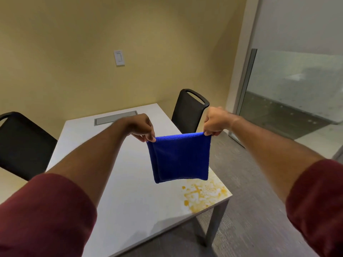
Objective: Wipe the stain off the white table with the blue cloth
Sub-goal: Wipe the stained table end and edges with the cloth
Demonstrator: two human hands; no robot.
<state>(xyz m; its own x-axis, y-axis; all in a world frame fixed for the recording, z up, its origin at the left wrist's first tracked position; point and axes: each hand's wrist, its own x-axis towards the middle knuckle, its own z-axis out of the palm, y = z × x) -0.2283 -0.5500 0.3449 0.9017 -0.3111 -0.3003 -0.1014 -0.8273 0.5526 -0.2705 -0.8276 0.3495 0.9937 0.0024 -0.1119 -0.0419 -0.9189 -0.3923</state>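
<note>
A folded blue cloth [181, 158] hangs in the air above the white table [115, 182]. My left hand [142, 127] pinches its top left corner and my right hand [216, 121] pinches its top right corner, so the top edge is stretched between them. An orange-yellow splattered stain [203, 195] lies on the table's near right corner, just below and right of the cloth's lower edge. The cloth does not touch the table.
One black chair [189, 110] stands at the table's far right side, another black chair [22, 145] at its left. A grey cable hatch [115, 118] is set into the far end. A glass partition [297, 80] is at the right, grey carpet below.
</note>
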